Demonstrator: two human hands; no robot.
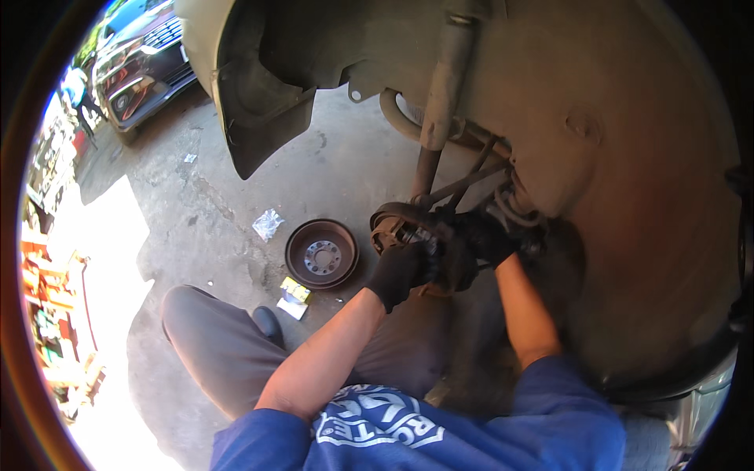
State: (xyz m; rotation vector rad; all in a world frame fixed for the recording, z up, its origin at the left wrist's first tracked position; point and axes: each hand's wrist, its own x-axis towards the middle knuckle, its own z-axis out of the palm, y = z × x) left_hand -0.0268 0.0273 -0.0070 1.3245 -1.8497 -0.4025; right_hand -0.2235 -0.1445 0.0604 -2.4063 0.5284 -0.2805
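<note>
My left hand [400,275], in a black glove, is curled in against the near side of a drum brake assembly [388,226]. What its fingers hold there, if anything, is hidden. A curved brake shoe [397,209] shows along the top of the assembly. My right hand [485,239], also gloved in black, reaches to the other side of the hub; its fingers are lost in dark shadow. Above the assembly rises a shock absorber [444,86]. The removed brake drum [339,275] lies on the concrete floor to the left, its hub face showing bolt holes.
A car's wheel arch [620,196] fills the upper right, with a splash guard [267,129] hanging at its left. Beside the drum lie a yellow and white box [295,291] and a clear plastic bag [268,224]. Another car [145,67] stands far left, a person [76,90] beside it.
</note>
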